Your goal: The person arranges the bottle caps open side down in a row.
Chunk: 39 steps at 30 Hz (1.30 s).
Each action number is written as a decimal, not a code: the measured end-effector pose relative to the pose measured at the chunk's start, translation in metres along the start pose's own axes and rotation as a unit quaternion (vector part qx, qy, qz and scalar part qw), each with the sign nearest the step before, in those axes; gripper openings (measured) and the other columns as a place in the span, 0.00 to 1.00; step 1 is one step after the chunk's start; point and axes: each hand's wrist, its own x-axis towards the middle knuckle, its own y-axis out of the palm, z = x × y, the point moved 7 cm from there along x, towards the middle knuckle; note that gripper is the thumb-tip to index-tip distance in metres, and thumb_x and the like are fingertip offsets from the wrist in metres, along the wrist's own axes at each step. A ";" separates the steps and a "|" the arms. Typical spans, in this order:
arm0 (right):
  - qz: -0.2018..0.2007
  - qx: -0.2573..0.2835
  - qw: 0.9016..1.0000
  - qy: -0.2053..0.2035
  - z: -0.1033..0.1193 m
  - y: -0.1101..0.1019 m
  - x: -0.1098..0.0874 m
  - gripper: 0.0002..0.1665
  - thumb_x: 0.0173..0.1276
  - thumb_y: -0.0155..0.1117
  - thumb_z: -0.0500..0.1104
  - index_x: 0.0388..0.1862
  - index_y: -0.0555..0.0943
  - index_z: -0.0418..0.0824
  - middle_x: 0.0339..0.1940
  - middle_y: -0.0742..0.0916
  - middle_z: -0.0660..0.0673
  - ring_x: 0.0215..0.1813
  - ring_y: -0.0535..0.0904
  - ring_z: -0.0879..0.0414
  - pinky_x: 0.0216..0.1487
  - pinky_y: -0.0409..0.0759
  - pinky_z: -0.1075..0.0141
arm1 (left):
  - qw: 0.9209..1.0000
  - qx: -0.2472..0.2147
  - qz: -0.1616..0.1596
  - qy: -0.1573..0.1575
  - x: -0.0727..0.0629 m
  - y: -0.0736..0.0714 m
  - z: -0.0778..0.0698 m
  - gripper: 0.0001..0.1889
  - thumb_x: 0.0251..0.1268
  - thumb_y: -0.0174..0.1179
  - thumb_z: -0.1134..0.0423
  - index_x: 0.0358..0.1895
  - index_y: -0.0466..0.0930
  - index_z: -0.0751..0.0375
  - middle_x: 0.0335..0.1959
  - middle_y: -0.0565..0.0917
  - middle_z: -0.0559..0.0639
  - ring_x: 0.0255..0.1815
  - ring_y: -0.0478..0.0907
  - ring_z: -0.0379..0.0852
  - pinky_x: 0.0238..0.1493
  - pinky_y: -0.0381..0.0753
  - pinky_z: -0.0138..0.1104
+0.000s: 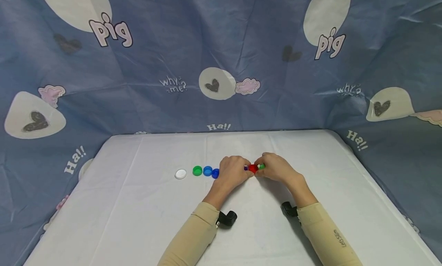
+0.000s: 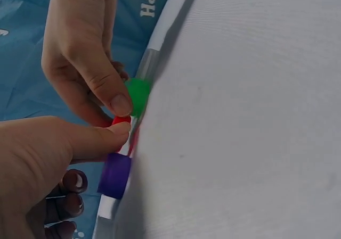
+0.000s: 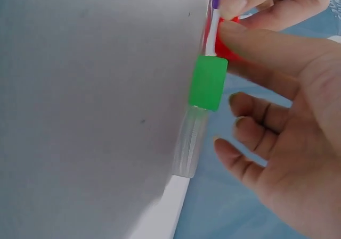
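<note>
Both hands meet over a small red cap [image 1: 253,168] above the white table. My left hand [image 1: 235,170] pinches one side of it between thumb and finger; my right hand [image 1: 274,167] pinches the other side. Their thumb tips nearly touch in both wrist views, covering part of the red cap [image 3: 228,46]. Just beyond the left thumb is a purple cap [image 2: 114,175]. Alongside the right hand sits a green cap [image 3: 208,83] with a clear, tube-like body [image 3: 187,143]. The other fingers of the right hand curl loosely, holding nothing.
To the left of the hands, a white round cap [image 1: 180,174], a green round cap [image 1: 197,170], a light blue cap [image 1: 207,170] and a dark blue cap [image 1: 215,173] form a row on the white table [image 1: 145,204]. A blue printed cloth [image 1: 276,105] hangs behind the table.
</note>
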 end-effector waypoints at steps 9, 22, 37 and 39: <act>-0.030 0.029 0.999 -0.026 0.005 -0.008 0.001 0.15 0.59 0.74 0.44 0.47 0.88 0.48 0.28 0.77 0.51 0.28 0.69 0.57 0.29 0.66 0.66 | 1.000 -0.009 -0.012 0.004 0.002 -0.013 0.006 0.15 0.58 0.69 0.43 0.46 0.90 0.39 0.43 0.90 0.40 0.39 0.84 0.43 0.35 0.73 0.33; -0.029 0.119 0.992 -0.015 -0.003 -0.012 -0.002 0.12 0.60 0.72 0.44 0.43 0.88 0.43 0.26 0.77 0.48 0.29 0.69 0.57 0.31 0.66 0.66 | 0.996 0.041 -0.043 0.064 0.001 -0.019 -0.002 0.15 0.58 0.69 0.43 0.47 0.89 0.37 0.33 0.87 0.40 0.33 0.81 0.42 0.34 0.71 0.34; -0.007 0.182 0.983 -0.013 -0.012 -0.012 -0.005 0.14 0.65 0.67 0.48 0.44 0.89 0.42 0.33 0.84 0.47 0.35 0.77 0.57 0.38 0.75 0.65 | 0.990 0.072 -0.085 0.089 -0.003 -0.023 -0.007 0.12 0.61 0.67 0.44 0.47 0.89 0.35 0.32 0.87 0.39 0.34 0.81 0.41 0.35 0.71 0.34; -0.018 0.170 0.985 -0.018 -0.011 -0.013 -0.004 0.13 0.63 0.69 0.46 0.45 0.89 0.42 0.30 0.82 0.48 0.33 0.74 0.57 0.35 0.73 0.65 | 0.991 0.066 -0.086 0.084 -0.003 -0.022 -0.006 0.12 0.62 0.66 0.44 0.47 0.89 0.36 0.31 0.87 0.39 0.33 0.81 0.41 0.35 0.71 0.34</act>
